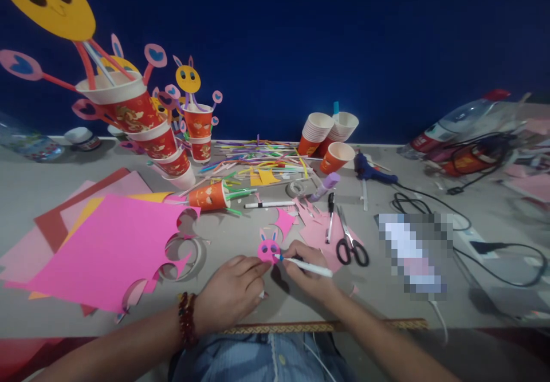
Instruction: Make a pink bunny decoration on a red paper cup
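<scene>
A small pink paper bunny face point(267, 248) with blue-lined ears and drawn eyes lies on the grey table near its front edge. My right hand point(307, 264) is closed around a white marker point(315, 268), whose blue tip meets the right side of the face. My left hand point(236, 290), with a beaded bracelet on the wrist, has its fingertips on the lower left edge of the face. A small white piece shows under its curled fingers; what it belongs to is hidden. Black-handled scissors point(352, 250) and a black pen point(330, 216) lie to the right.
Pink sheets point(103, 250) cover the left side. Stacked red cups with paper faces point(133, 107) stand at the back left. Straws point(262, 156), plain cups point(337, 156) and a blue glue gun point(373, 171) sit farther back. Cables and a bottle point(455, 124) are at the right.
</scene>
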`<action>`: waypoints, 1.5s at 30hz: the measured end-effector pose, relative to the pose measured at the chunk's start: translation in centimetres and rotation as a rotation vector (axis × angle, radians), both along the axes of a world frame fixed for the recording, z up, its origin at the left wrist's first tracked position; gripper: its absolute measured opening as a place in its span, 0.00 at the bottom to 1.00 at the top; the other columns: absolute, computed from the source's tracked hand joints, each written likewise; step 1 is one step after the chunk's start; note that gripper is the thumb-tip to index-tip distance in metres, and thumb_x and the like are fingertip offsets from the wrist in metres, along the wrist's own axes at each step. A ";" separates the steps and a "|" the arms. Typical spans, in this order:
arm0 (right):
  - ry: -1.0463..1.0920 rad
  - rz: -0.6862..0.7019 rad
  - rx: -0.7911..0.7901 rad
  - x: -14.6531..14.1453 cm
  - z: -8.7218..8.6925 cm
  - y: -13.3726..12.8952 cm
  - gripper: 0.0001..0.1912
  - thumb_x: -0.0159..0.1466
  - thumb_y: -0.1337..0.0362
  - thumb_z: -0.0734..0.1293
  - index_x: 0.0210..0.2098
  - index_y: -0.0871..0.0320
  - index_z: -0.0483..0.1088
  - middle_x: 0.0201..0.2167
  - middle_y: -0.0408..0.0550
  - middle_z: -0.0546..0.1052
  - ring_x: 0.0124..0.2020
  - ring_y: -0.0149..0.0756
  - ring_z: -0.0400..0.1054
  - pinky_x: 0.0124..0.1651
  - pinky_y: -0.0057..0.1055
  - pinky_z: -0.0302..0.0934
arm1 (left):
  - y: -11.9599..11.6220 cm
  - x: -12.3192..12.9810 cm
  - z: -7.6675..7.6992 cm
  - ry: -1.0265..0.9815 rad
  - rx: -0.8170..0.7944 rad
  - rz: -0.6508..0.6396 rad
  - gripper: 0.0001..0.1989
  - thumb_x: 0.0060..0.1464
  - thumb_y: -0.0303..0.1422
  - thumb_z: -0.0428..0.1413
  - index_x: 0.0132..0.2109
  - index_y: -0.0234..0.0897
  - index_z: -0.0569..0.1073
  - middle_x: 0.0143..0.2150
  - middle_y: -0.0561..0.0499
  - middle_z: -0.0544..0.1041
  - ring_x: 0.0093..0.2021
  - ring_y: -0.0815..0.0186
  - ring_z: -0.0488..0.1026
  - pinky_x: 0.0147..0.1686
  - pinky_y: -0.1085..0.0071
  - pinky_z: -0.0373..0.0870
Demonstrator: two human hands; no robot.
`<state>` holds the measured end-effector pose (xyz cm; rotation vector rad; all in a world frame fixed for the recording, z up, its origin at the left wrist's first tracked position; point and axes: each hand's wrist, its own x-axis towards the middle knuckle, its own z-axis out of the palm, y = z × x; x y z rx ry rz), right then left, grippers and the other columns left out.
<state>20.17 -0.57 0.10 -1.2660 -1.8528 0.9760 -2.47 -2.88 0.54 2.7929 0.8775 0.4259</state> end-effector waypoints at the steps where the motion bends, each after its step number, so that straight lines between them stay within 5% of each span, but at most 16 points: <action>1: -0.003 0.000 0.000 0.0 0.0 0.0 0.04 0.59 0.66 0.62 0.27 0.56 0.67 0.17 0.37 0.65 0.19 0.28 0.57 0.25 0.26 0.53 | 0.0 0.0 0.0 -0.001 0.002 0.000 0.04 0.59 0.31 0.56 0.39 0.35 0.73 0.57 0.44 0.75 0.56 0.58 0.69 0.52 0.60 0.67; 45: 0.090 -0.075 0.034 0.0 0.5 0.0 0.05 0.58 0.67 0.62 0.25 0.56 0.65 0.19 0.39 0.66 0.20 0.29 0.57 0.24 0.26 0.53 | -0.1 -0.1 -0.6 -0.021 0.028 0.011 0.04 0.59 0.32 0.57 0.40 0.35 0.73 0.58 0.45 0.74 0.56 0.58 0.68 0.53 0.61 0.66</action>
